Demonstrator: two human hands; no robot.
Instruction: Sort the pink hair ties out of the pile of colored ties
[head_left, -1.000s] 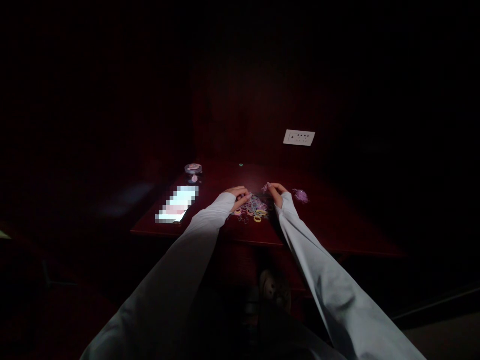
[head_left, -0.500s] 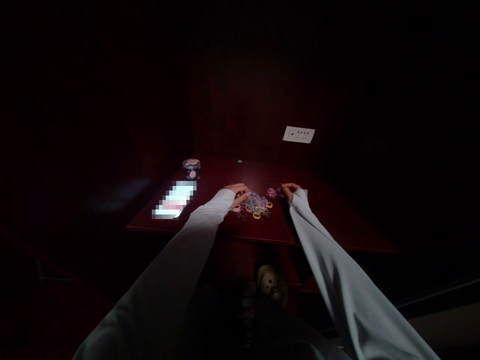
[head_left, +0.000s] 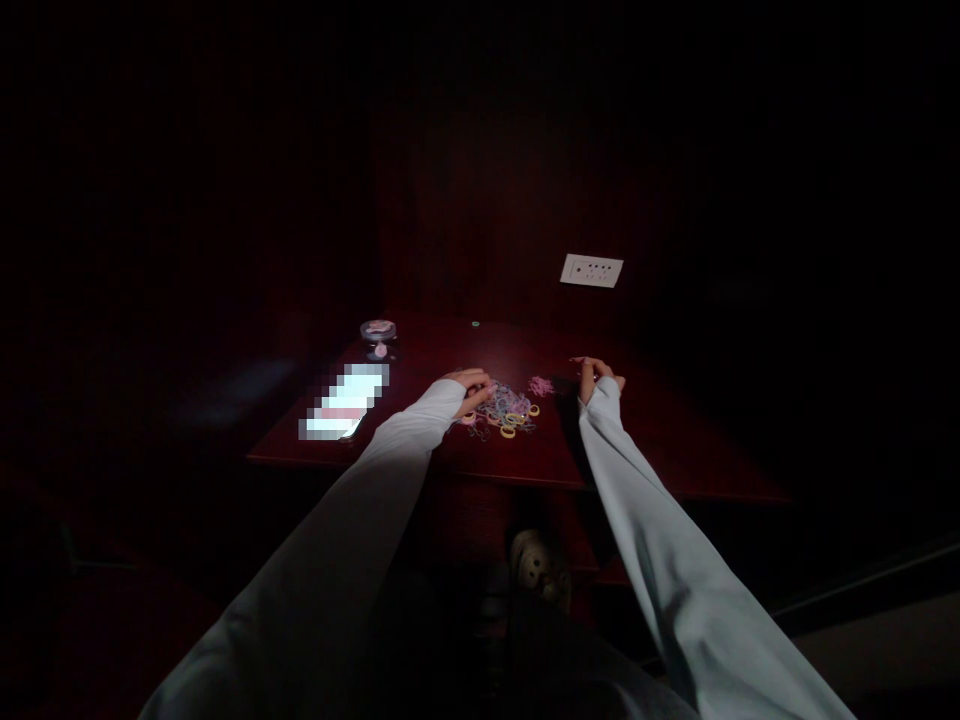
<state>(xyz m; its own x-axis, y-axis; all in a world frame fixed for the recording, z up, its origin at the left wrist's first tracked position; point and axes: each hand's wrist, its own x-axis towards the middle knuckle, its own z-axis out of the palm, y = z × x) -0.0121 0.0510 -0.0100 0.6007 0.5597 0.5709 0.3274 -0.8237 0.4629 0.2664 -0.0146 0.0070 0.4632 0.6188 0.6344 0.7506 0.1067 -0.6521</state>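
Note:
A heap of small coloured elastic bands (head_left: 508, 412) lies on the dark red table (head_left: 660, 450). My left hand (head_left: 469, 387) rests on the heap's left edge, fingers loosely bent and lying on the bands. A small pink cluster of bands (head_left: 540, 385) sits apart, just right of the heap. My right hand (head_left: 598, 374) is further right, raised slightly off the table, fingers curled in a pinch; what it holds is too small and dim to make out. Both arms wear pale long sleeves.
A lit phone (head_left: 341, 405) lies at the table's left. A small round lidded jar (head_left: 377, 335) stands behind it. A white socket plate (head_left: 592, 270) is on the dark wall. A shoe (head_left: 534, 565) shows under the table. The room is very dark.
My right hand has moved from the heap to the right and slightly back. The small pink cluster now lies between heap and hand. My left hand stays on the heap.

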